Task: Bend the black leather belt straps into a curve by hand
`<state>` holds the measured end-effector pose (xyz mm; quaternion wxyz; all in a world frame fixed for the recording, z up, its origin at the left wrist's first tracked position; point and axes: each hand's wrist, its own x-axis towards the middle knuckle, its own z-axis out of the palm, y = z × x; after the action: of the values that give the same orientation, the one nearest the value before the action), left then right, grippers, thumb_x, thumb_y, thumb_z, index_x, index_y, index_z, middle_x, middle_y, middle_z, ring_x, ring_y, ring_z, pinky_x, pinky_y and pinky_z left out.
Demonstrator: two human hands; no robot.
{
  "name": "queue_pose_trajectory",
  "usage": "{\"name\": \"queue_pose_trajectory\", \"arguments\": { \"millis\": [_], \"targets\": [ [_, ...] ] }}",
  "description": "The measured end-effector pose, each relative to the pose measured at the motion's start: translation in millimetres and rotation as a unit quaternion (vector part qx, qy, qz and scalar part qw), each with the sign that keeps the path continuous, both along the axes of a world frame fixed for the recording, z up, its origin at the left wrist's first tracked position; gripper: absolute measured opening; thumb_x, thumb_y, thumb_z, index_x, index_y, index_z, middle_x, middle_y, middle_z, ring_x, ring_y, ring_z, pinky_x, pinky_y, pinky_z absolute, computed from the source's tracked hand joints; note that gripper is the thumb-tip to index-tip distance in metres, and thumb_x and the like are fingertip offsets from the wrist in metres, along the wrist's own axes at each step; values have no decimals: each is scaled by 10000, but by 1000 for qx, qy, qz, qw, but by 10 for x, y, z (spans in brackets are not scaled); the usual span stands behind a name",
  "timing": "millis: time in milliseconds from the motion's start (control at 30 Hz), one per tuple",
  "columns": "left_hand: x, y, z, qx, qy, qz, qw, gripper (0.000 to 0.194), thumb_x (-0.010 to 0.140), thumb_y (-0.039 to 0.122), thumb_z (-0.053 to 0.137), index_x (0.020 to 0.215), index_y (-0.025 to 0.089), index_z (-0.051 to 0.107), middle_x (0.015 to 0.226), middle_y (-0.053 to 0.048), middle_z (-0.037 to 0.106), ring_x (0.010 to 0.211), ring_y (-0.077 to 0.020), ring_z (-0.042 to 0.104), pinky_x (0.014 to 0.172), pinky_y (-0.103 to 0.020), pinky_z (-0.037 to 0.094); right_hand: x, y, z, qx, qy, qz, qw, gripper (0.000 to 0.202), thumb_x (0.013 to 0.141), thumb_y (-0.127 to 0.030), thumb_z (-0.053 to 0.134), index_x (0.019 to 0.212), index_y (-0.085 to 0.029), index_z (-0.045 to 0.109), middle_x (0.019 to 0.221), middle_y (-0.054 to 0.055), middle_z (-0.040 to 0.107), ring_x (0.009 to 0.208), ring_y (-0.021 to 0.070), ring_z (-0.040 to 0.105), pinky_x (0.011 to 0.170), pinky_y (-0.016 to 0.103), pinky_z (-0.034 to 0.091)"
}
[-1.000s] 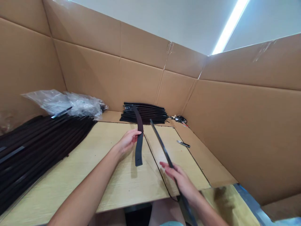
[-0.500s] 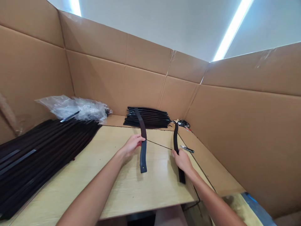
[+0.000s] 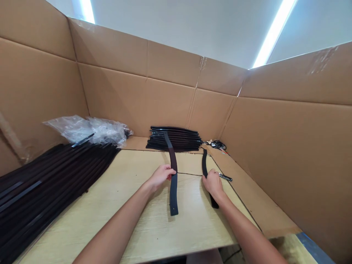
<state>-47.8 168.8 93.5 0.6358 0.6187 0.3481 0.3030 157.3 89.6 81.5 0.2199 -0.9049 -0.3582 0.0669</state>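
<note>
My left hand (image 3: 162,173) pinches a long, slightly curved black strip (image 3: 173,190) near its middle. The strip stands lengthwise away from me, with a small hole at its near end. My right hand (image 3: 213,181) is closed round a second black strip (image 3: 204,163), whose near end shows below the wrist. Between the two strips runs a thin black cord (image 3: 189,173), sagging a little. How the cord is fixed at either strip is hidden by my fingers. A pair of small thread snips (image 3: 225,177) lies just right of my right hand.
Many black strips (image 3: 55,183) lie piled at the left, with clear plastic bags (image 3: 90,128) behind them. A stack of shorter black strips (image 3: 181,141) sits at the back, beside a tangle of black cord (image 3: 217,144). Cardboard walls (image 3: 297,146) enclose the wooden table (image 3: 143,227).
My left hand and its strip have moved right and nearer to me, closer to the right hand. The cord, taut before, now hangs slacker. The right strip has lowered slightly at its far end.
</note>
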Motion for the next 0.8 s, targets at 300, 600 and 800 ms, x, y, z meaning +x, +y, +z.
{"name": "queue_pose_trajectory", "arguments": {
  "millis": [300,600,800],
  "targets": [
    [6,43,-56,0,8,2,1000,231,566,279,573,692,105,489,644,26,511,555,12,414,596,-163,288,245,-131,110,6,-41,15,999,545,782,-424,199,1254,-207,362,1338,95,393,1332,213,340,1161,464,333],
    [-1,109,-115,-2,7,8,1000,257,564,300,605,704,104,516,659,16,555,564,3,442,627,-168,303,857,-160,111,-67,-29,72,995,371,738,-214,334,959,-64,591,1104,147,570,924,2,523,917,103,387],
    [12,124,-125,-5,-12,21,1000,263,565,290,606,733,97,544,684,3,574,575,2,444,642,-172,313,500,-275,161,27,-51,74,996,485,795,-376,247,1049,-74,529,1160,121,551,819,-56,506,770,43,365]
  ]
}}
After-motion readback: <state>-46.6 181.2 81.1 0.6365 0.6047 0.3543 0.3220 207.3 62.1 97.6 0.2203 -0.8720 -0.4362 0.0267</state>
